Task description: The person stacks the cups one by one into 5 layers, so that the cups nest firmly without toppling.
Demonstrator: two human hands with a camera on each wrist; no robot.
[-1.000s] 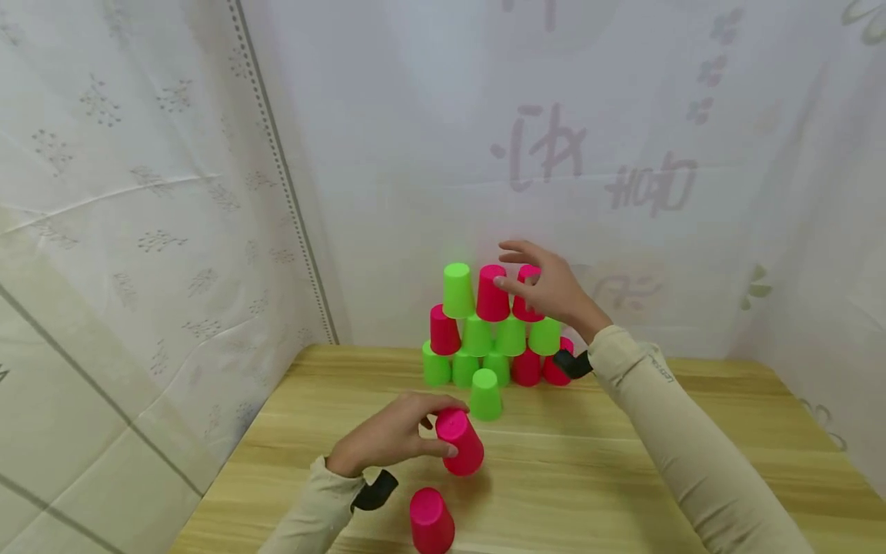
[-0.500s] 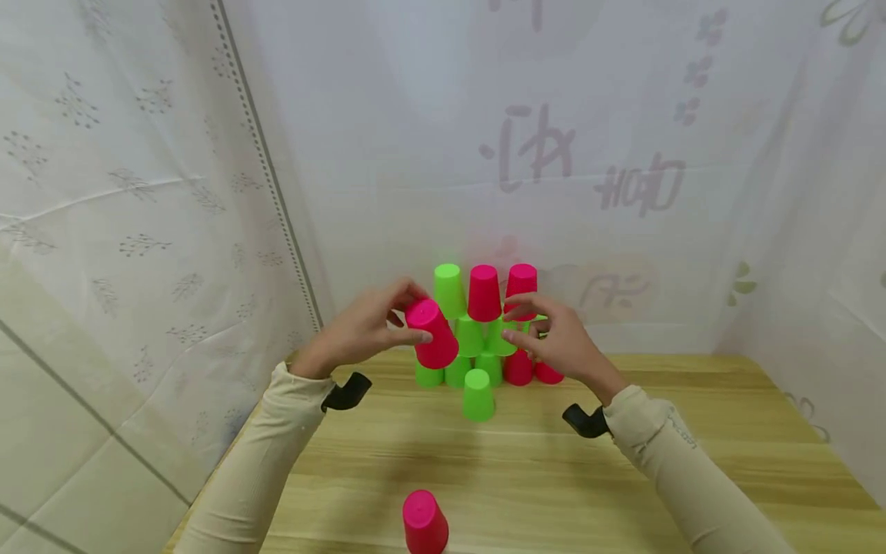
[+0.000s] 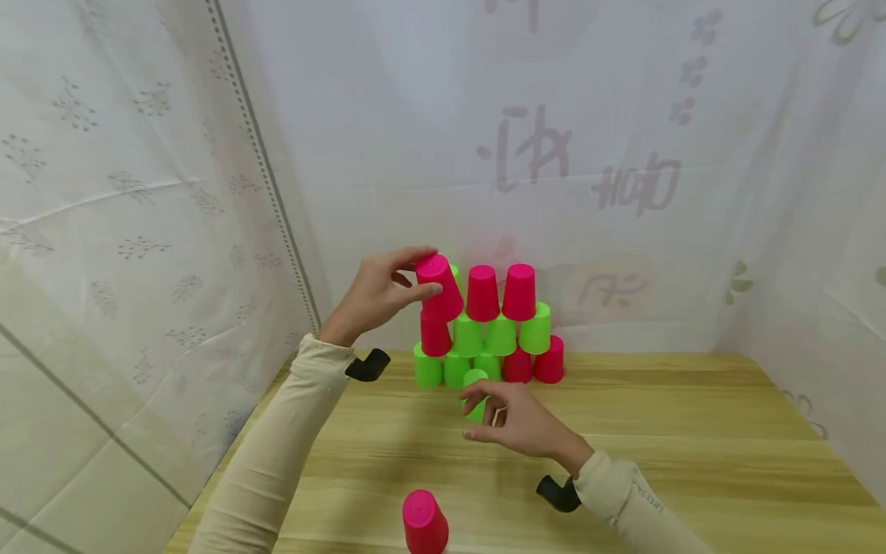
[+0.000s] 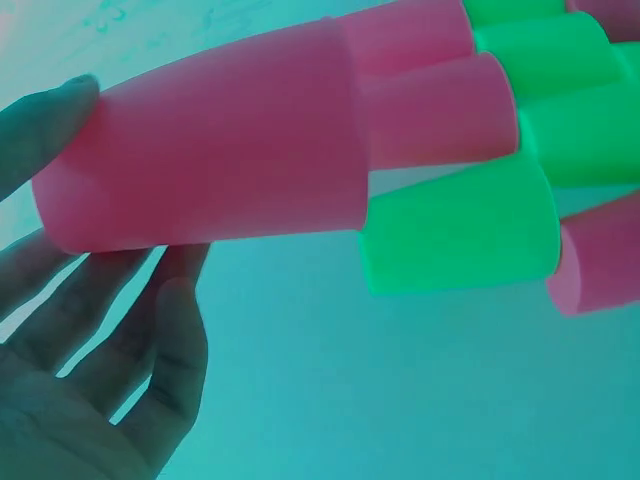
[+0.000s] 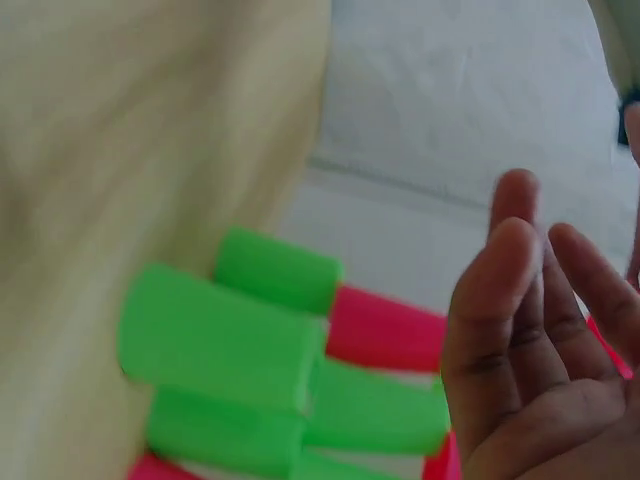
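My left hand point(image 3: 381, 291) pinches an upside-down pink cup point(image 3: 439, 288) between thumb and fingers, high at the left of a stacked cup pyramid. The held cup overlaps the green cup point(image 3: 454, 273) at the left of the third row and mostly hides it. In the left wrist view the held pink cup point(image 4: 210, 140) lies between the thumb and the fingers. My right hand point(image 3: 522, 422) is lower, fingers loosely bent and holding nothing, in front of a lone green cup point(image 3: 475, 375). That green cup point(image 5: 220, 340) also shows in the right wrist view, apart from the fingers.
Beneath the third row's pink cups point(image 3: 483, 294) are a second row with green cups point(image 3: 501, 335) and a bottom row with pink cups point(image 3: 549, 360). Another pink cup point(image 3: 425, 523) stands near the front of the wooden table point(image 3: 657, 415). A patterned white curtain point(image 3: 388, 154) hangs behind.
My left hand has carried the pink cup from low over the table up to the pyramid's third row. My right hand has come down from the pyramid's top right toward the lone green cup.
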